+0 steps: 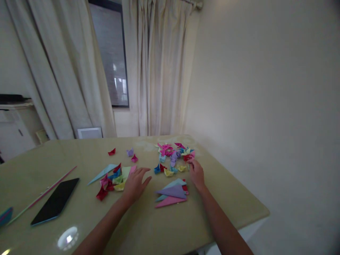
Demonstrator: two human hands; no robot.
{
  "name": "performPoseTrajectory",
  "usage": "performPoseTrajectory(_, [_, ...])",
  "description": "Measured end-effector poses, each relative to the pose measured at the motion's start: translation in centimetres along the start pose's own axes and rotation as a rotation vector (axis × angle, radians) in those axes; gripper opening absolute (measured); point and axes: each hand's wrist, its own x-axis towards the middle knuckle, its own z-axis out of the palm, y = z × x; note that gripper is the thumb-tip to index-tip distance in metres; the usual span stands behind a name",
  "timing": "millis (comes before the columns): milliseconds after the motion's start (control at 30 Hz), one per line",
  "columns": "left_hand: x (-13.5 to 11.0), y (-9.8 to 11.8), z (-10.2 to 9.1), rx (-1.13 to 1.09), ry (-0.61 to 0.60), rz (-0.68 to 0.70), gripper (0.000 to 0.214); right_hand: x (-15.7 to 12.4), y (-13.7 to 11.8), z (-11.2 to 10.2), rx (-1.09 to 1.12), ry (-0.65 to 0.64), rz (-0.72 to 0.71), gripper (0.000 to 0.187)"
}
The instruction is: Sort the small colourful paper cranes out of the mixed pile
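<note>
Looks part-done: shows folded-paper heap (pixel 174 156) beyond paper darts (pixel 174 191); leaves smaller pile (pixel 117 180) + strays (pixel 130 152) L of darts, prob. unsorted. Has left hand (pixel 135 183) spread wide, L of darts; right hand (pixel 197 173) narrow, beyond-R of darts, can't tell if gripping.

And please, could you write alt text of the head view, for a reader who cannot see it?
The open left hand is beside a pile of small colourful folded papers on a table, and the right hand is at the edge of a second pile. Pointed folded papers lie between the hands; a flat black device lies at left.
</note>
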Motion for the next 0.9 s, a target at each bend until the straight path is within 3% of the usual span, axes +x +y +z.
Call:
performPoseTrajectory(200, [5.6,4.3,4.7,-0.120,-0.149,-0.132,0.062,-1.3,1.8,0.4,-0.057,-0.012,-0.014,0.035])
performPoseTrajectory(300, [6.3,5.4,5.8,-0.158,-0.170,-0.081,0.057,-1.1,2.8,0.5,-0.100,0.020,0.029,0.036])
performPoseTrajectory(400, [5.9,6.0,5.9,-0.220,-0.182,0.003,0.045,-1.3,3.4,0.9,-0.095,-0.040,0.037,0.035])
performPoseTrajectory(500, [4.8,5.7,5.1,-0.260,-0.173,0.037,0.045,-1.5,3.5,1.6,-0.055,-0.122,0.011,0.032])
performPoseTrajectory(600, [3.0,4.3,3.1,-0.185,-0.074,-0.014,0.040,-1.6,3.0,2.0,-0.003,-0.175,-0.018,0.031])
performPoseTrajectory(767, [-1.0,1.2,-1.7,0.343,0.153,-0.377,0.039,-1.9,1.6,2.4,0.093,-0.260,-0.055,0.029])
performPoseTrajectory(900, [-2.5,-0.3,-3.0,0.573,0.030,-0.469,0.040,-2.2,0.6,2.5,0.134,-0.302,-0.083,0.030])
